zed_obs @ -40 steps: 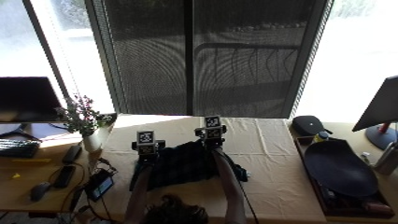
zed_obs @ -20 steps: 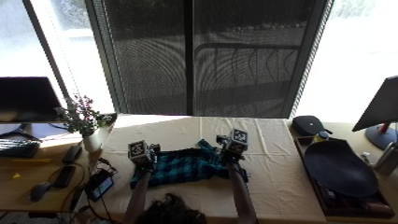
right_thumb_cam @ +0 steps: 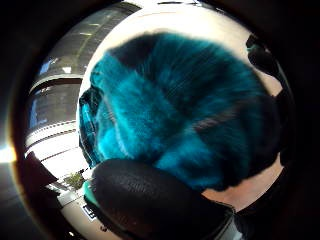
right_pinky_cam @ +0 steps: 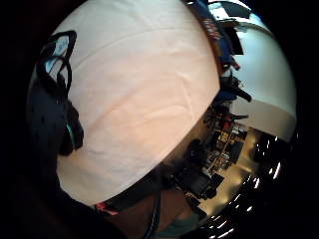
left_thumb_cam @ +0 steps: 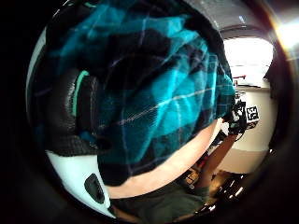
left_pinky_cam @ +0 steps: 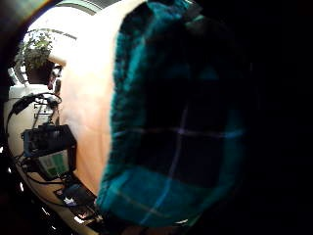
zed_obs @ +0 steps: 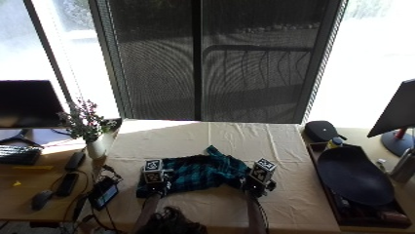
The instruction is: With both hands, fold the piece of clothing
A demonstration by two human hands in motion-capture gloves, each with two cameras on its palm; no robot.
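A teal and black plaid garment (zed_obs: 198, 171) lies spread sideways on the cream tablecloth (zed_obs: 259, 139), near the table's front edge. My left hand (zed_obs: 154, 184) holds its near left end and my right hand (zed_obs: 259, 183) its near right end. The left thumb side palm view has the plaid cloth (left_thumb_cam: 154, 93) close up, a gloved finger (left_thumb_cam: 77, 109) curled against it. A gloved thumb (right_thumb_cam: 150, 200) lies over the fuzzy teal cloth (right_thumb_cam: 185, 115) in the right thumb side palm view. The garment (left_pinky_cam: 176, 127) fills the left little finger side palm view.
A potted plant in a white vase (zed_obs: 91, 134) stands at the table's left end, with a small screen device (zed_obs: 103, 193) nearer. A side desk holds a monitor (zed_obs: 29, 105). On the right lie a long tray with a dark oval object (zed_obs: 353, 178) and a black pouch (zed_obs: 322, 130).
Both hands have drawn back toward the table's front edge and moved apart. The garment, bunched and dark between them before, now lies stretched out wide.
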